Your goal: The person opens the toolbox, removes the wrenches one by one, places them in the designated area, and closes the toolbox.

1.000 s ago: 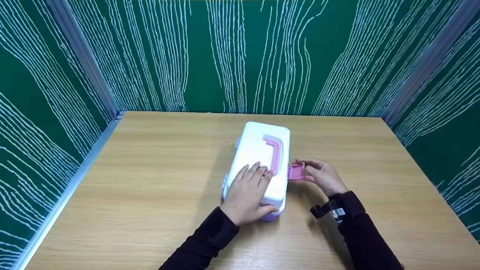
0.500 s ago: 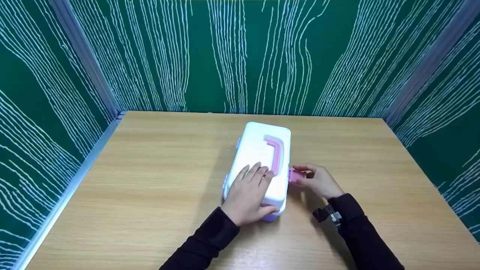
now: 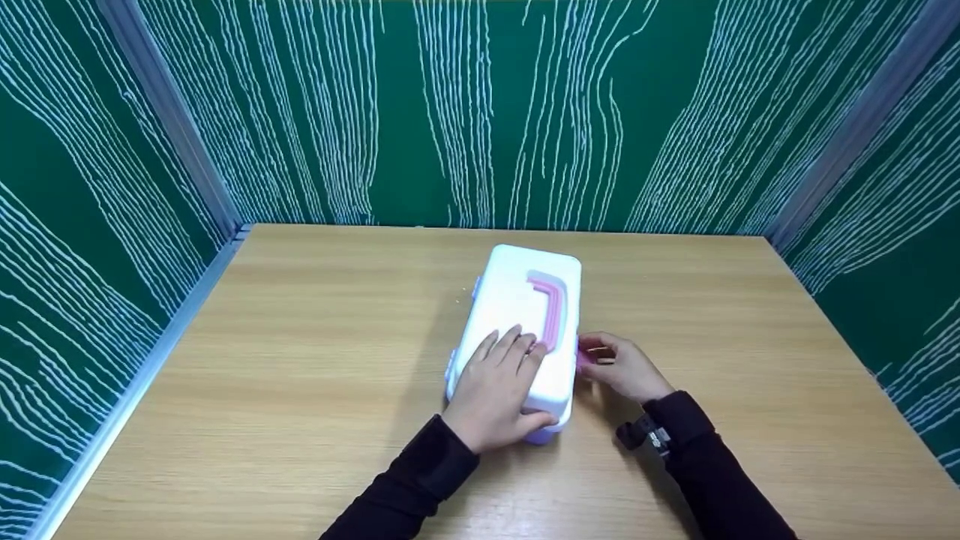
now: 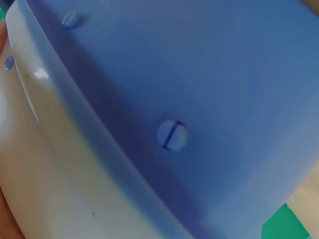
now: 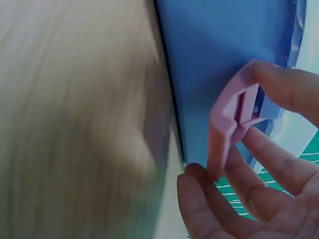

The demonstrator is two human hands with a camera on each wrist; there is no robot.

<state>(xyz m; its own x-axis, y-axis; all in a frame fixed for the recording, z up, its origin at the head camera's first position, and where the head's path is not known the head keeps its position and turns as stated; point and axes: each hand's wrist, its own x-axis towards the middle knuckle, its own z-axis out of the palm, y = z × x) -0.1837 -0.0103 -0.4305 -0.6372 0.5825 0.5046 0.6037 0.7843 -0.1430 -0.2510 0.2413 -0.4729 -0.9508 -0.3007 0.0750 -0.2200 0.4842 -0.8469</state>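
A white plastic box (image 3: pixel 517 300) with a pink carry handle (image 3: pixel 553 307) lies in the middle of the wooden table (image 3: pixel 300 360). My left hand (image 3: pixel 496 379) lies flat on the near end of its lid, fingers straight, thumb at the near edge. My right hand (image 3: pixel 611 364) is against the box's right side and pinches the pink latch (image 3: pixel 583 359). In the right wrist view the pink latch (image 5: pixel 230 119) is held between fingertips (image 5: pixel 286 87) and thumb, close against the box wall (image 5: pixel 219 50). The left wrist view shows only the box wall (image 4: pixel 199 99) up close.
Green panels with white wavy lines (image 3: pixel 480 112) close in the table on the left, back and right. A metal strip (image 3: pixel 127 390) runs along the table's left edge. Bare wood surrounds the box on all sides.
The pink latch, sticking out sideways a second ago, has swung down toward the box's side. My right hand moved left with it. The left hand has stayed on the lid.
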